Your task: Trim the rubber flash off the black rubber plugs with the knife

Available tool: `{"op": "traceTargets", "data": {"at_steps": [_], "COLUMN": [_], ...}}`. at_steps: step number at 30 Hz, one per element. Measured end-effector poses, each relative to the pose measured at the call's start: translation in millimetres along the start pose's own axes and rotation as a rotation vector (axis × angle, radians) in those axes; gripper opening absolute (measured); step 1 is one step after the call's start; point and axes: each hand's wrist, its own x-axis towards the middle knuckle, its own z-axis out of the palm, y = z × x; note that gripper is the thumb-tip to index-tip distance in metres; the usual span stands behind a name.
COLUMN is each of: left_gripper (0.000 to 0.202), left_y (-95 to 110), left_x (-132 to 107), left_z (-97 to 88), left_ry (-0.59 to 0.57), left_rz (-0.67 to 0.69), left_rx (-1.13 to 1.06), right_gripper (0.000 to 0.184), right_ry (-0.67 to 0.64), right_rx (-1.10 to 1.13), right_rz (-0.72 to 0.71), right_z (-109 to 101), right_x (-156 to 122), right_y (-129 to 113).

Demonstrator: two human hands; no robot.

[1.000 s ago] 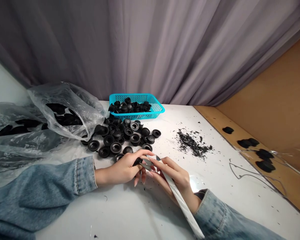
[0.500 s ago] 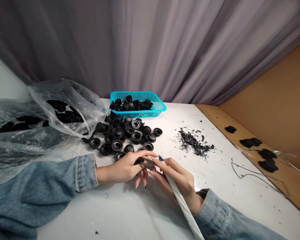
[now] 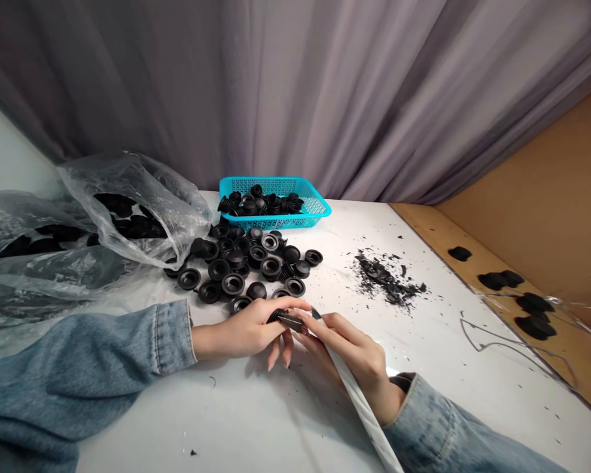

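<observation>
My left hand [image 3: 256,332] is closed around a black ribbed rubber plug [image 3: 274,316], mostly hidden by the fingers. Opposite it, my right hand [image 3: 352,355] grips a two-bladed metal cutter [image 3: 292,320]. Its blades are together and reach the plug's edge. A long white-wrapped handle [image 3: 357,397] runs under the right palm toward the lower right. Just beyond my left hand lies a pile of black plugs [image 3: 232,284], some with their hollow side up.
Behind the pile stands a blue perforated basket [image 3: 320,209] holding more plugs. Clear plastic bags [image 3: 142,246] with black parts lie on the left. Black shavings [image 3: 389,279] are heaped on the white table [image 3: 177,407]. Several dark pieces [image 3: 534,302] sit at the right edge.
The cutter's blades were apart and have come together at the plug. Both hands stay in nearly the same place; the view has shifted slightly.
</observation>
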Motion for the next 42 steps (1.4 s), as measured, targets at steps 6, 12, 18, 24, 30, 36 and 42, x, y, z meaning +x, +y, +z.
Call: {"op": "traceTargets", "data": {"at_steps": [6,12,18,24,30,36,42], "left_gripper": [0.033,0.035,0.041,0.034,0.032,0.036,0.035], "left_y": [-5.7,1.3,3.0,3.6,6.8,5.0,3.5], "left_x": [1.4,0.7,1.4,1.9,0.4,-0.3,0.8], "left_z": [-2.3,-1.2,-1.9,-0.8,0.4,-0.6,-1.7], "left_ry": [-0.005,-0.020,-0.019,-0.022,-0.019,-0.045,-0.046], "left_rz": [0.004,-0.033,0.039,0.010,-0.014,-0.037,-0.010], "left_rx": [-0.019,-0.038,-0.118,-0.111,-0.090,-0.049,-0.062], "right_gripper": [0.036,0.037,0.037,0.040,0.041,0.038,0.037], "right_ry": [-0.019,0.032,0.059,0.007,-0.008,0.001,-0.001], "right_rx": [-0.032,-0.002,0.054,0.046,0.022,0.002,-0.003], "right_rz": [-0.003,-0.026,-0.001,-0.008,-0.020,-0.024,-0.031], "right_z": [2.2,2.8,-2.8,-0.4,-0.6,1.3,-0.2], "right_x": [-6.2,-6.3,-2.3,-7.0,-9.1,-10.1,-8.4], "right_y": [5.5,8.4,6.1,8.8,9.3,8.0,5.6]}}
